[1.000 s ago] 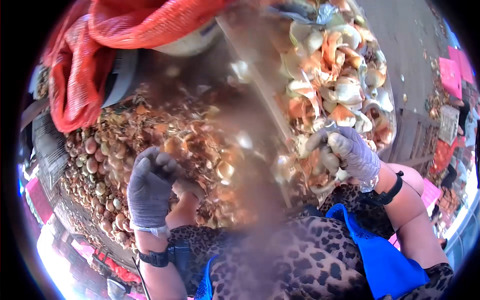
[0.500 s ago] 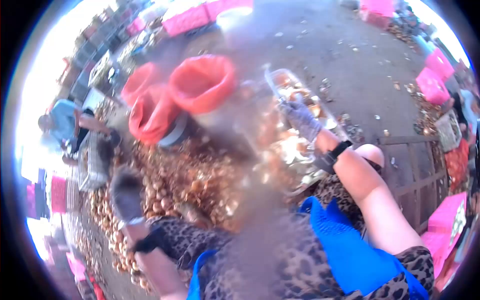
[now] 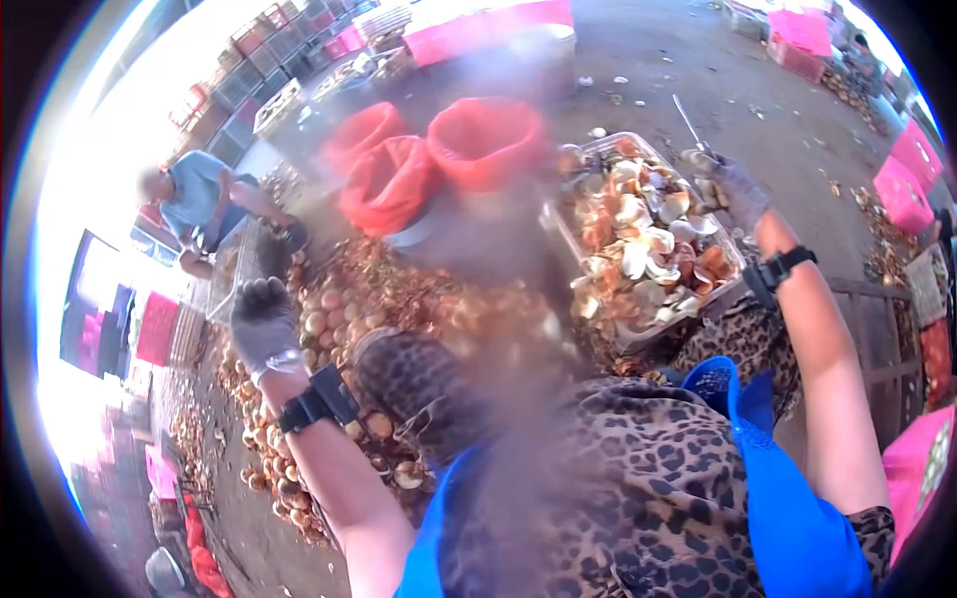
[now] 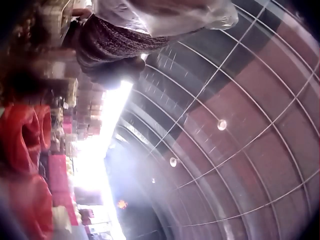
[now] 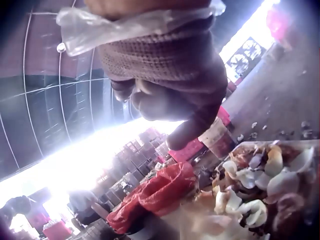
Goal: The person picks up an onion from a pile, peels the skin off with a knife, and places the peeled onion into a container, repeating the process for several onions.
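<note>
In the head view my right hand (image 3: 740, 191), in a grey knit glove, grips a small knife (image 3: 688, 122) whose thin blade points up and away. It is beside the far right rim of a clear plastic tub (image 3: 720, 237) heaped with onion skins and peeled layers (image 3: 648, 224). In the right wrist view the gloved fingers (image 5: 192, 127) are curled and the knife does not show. My left hand (image 3: 263, 324), also gloved, is raised over the onion heap (image 3: 329, 314) with its fingers curled and nothing visible in it.
Red mesh bags (image 3: 394, 184) line buckets beyond the onion heap. A person in a blue shirt (image 3: 199, 194) sits at the left behind a crate (image 3: 229, 274). Pink crates (image 3: 902, 189) stand at the right, near a wooden pallet (image 3: 867, 339).
My view has lifted from the pile toward the yard. The right hand has moved from over the tub's near part to its far right side, and the left hand has risen away from the onions.
</note>
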`<move>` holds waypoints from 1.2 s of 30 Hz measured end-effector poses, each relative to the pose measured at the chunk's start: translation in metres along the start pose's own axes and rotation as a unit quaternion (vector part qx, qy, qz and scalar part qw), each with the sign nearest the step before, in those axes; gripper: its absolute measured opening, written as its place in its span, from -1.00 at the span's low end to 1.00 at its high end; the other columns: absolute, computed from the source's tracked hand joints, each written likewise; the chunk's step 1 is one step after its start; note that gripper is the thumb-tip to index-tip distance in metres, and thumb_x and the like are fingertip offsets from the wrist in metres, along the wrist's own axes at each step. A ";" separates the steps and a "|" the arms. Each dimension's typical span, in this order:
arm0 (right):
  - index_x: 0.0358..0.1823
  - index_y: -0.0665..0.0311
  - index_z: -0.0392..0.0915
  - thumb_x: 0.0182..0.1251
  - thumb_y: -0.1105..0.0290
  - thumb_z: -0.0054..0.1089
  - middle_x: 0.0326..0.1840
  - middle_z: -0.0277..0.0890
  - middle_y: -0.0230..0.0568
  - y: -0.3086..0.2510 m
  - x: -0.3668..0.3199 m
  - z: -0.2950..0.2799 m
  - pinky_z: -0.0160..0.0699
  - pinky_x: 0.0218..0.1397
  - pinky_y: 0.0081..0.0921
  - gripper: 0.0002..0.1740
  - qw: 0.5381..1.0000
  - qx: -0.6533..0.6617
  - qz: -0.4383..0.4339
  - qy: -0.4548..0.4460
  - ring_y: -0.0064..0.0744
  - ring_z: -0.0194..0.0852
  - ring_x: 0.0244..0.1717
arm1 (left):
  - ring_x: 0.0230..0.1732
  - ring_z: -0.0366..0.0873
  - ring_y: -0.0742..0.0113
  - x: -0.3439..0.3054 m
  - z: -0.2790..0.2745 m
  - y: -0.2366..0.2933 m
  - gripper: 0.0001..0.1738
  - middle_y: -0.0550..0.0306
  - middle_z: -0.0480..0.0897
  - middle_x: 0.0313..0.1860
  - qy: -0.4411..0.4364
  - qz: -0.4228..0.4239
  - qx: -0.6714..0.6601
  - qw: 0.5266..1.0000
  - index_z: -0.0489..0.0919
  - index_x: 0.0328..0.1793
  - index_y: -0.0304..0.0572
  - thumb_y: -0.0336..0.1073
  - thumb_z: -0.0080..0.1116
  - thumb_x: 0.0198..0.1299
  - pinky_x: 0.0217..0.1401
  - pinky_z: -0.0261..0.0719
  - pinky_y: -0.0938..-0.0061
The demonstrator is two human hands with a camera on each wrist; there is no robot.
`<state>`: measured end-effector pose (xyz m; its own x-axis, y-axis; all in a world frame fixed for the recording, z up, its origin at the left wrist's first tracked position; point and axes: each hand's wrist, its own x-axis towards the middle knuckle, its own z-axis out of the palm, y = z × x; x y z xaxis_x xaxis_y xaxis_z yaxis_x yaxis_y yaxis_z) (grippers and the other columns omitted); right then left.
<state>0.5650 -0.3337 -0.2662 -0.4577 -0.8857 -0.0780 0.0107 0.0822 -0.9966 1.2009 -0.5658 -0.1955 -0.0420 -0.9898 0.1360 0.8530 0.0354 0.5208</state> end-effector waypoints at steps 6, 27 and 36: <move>-0.02 0.22 0.59 0.34 0.11 0.14 -0.48 0.42 -0.54 -0.028 -0.020 0.053 0.34 -0.40 -0.70 -0.63 0.972 -0.229 0.004 0.043 -0.73 0.28 -0.49 | -0.38 0.58 0.32 -0.062 -0.161 0.071 -0.83 0.17 0.60 -0.41 0.168 0.070 0.052 0.982 0.58 -0.26 -0.20 -0.32 0.01 0.28 -0.18 0.63 0.39; -0.32 0.16 0.46 0.30 0.18 0.18 -0.60 0.23 -0.57 0.115 0.028 0.218 0.18 -0.62 -0.65 -0.78 0.904 -0.383 0.153 -0.111 -0.70 0.13 -0.64 | 0.19 0.40 -0.16 -0.134 -0.395 -0.080 -0.16 -0.30 0.44 0.21 0.553 -0.032 0.613 0.564 0.38 0.22 -0.46 -0.01 0.40 -0.10 0.34 0.32 0.30; -0.47 0.23 0.45 0.18 0.35 0.19 -0.54 0.26 -0.59 0.088 -0.008 0.234 0.27 -0.43 -0.57 -0.84 0.920 -0.358 0.097 -0.123 -0.70 0.16 -0.50 | 0.00 0.52 0.09 -0.117 -0.406 -0.063 -0.21 -0.03 0.58 0.06 0.323 -0.215 0.706 0.592 0.43 0.24 -0.30 0.09 0.31 -0.02 0.07 0.52 0.28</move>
<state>0.7774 -0.4258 -0.3594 -0.2930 -0.8922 -0.3438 -0.5587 0.4516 -0.6956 1.3633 -0.5078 -0.5862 0.4990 -0.7796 -0.3785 -0.4699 -0.6104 0.6377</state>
